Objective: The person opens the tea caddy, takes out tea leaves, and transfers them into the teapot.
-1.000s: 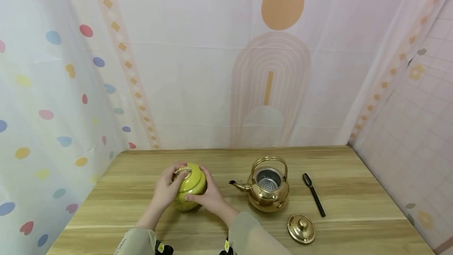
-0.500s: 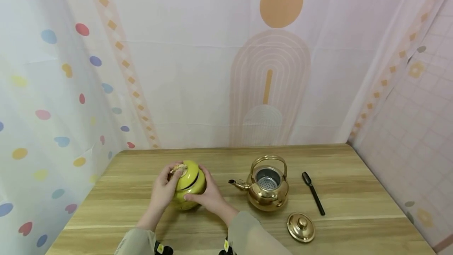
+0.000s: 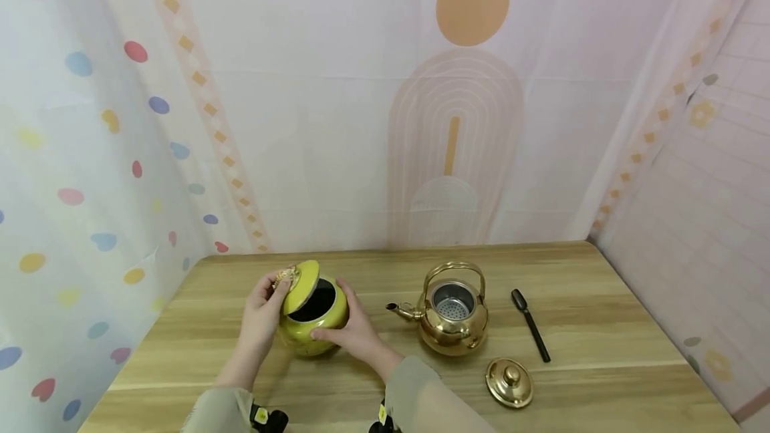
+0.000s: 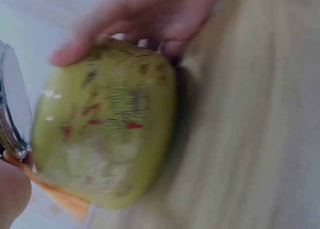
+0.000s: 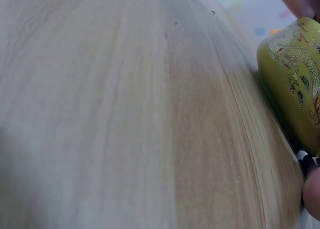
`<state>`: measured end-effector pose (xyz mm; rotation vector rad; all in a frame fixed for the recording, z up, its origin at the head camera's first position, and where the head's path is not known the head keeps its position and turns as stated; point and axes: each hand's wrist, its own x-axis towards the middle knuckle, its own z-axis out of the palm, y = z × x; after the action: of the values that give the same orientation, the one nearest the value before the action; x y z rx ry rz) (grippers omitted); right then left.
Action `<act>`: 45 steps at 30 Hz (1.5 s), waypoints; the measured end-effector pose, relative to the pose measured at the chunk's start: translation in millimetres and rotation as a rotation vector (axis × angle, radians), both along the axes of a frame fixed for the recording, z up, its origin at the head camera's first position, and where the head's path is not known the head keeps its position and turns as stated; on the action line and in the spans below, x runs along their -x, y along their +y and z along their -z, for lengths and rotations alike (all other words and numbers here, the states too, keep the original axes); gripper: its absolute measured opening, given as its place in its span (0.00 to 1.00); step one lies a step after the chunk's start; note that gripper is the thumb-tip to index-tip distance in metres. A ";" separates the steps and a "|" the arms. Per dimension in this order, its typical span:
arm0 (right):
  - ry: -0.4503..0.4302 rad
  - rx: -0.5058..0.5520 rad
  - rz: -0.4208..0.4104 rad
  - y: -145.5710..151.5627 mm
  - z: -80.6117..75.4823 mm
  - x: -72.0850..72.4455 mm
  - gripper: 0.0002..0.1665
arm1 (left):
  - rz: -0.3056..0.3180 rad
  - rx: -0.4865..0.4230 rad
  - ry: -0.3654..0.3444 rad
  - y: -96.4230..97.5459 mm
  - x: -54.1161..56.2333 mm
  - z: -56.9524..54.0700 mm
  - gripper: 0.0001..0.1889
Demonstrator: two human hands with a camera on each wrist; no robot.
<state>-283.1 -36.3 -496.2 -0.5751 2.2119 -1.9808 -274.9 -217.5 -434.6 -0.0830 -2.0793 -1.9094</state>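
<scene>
My left hand pinches the gold knob of a yellow lid. The lid is tilted steeply, its edge near the left of the jar's mouth; whether they touch I cannot tell. Below it stands the round yellow jar, its dark opening showing and its contents too dark to make out. My right hand grips the jar's right side, thumb in front and fingers behind. In the left wrist view the jar carries a dragon pattern, with the lid blurred at the left edge. The right wrist view catches part of the jar.
A gold teapot with a raised handle and a perforated strainer inside stands right of the jar, spout towards it. Its gold lid lies in front, and a black scoop lies farther right. Patterned curtains rise behind the wooden table.
My left hand has lifted the yellow lid off the jar, tilting it and moving left, so the dark opening now shows. The right hand keeps its grip on the jar.
</scene>
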 end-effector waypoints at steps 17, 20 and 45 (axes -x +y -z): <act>0.010 0.021 0.025 -5.3 8.5 0.1 0.62 | -0.132 0.335 -0.052 -75.2 -18.4 4.6 0.21; 0.014 0.028 0.026 -4.3 9.1 0.1 0.62 | -0.137 0.381 -0.072 -87.3 -20.2 13.0 0.22; 0.003 0.006 0.036 -2.7 7.5 1.4 0.61 | -0.085 0.749 -0.196 -124.5 -36.2 42.1 0.21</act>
<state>-284.5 -38.9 -503.7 -0.5423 2.2347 -2.0054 -238.7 -342.0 -476.7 0.0273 -2.7664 -1.0340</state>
